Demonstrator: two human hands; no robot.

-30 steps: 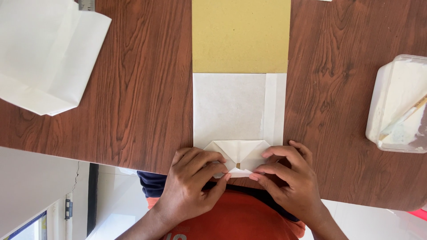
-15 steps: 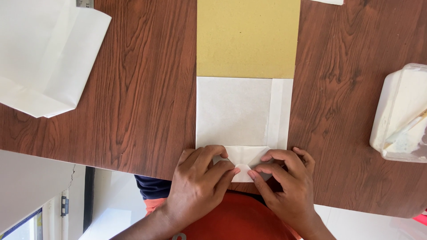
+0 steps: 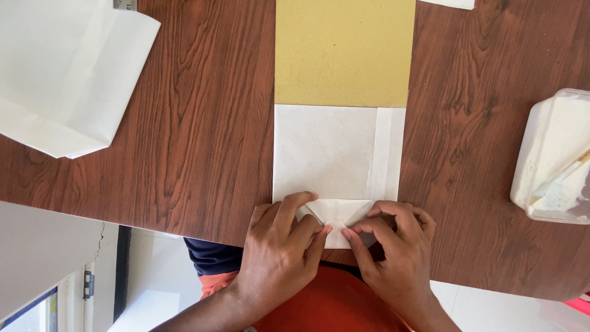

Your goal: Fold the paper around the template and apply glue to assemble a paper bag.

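A white folded paper sheet [image 3: 326,154] lies on the brown wooden table [image 3: 196,135], its far end overlapping a mustard-yellow card [image 3: 343,52]. At the sheet's near end a small folded flap [image 3: 337,215] shows slanted creases. My left hand [image 3: 279,252] presses on the flap's left side, fingers bent and fingertips on the paper. My right hand [image 3: 393,246] presses on the flap's right side, index fingertip almost meeting the left one at the middle. The near edge of the sheet is hidden under both hands.
A large folded white paper [image 3: 64,71] lies at the far left. A white plastic tub [image 3: 556,157] with a stick in it stands at the right edge. The table's near edge [image 3: 153,230] runs just before my hands, with floor below.
The folded flap at the near end was flattened half a second ago and now shows its slanted creases again. Both hands shifted slightly, fingertips drawing together at the middle.
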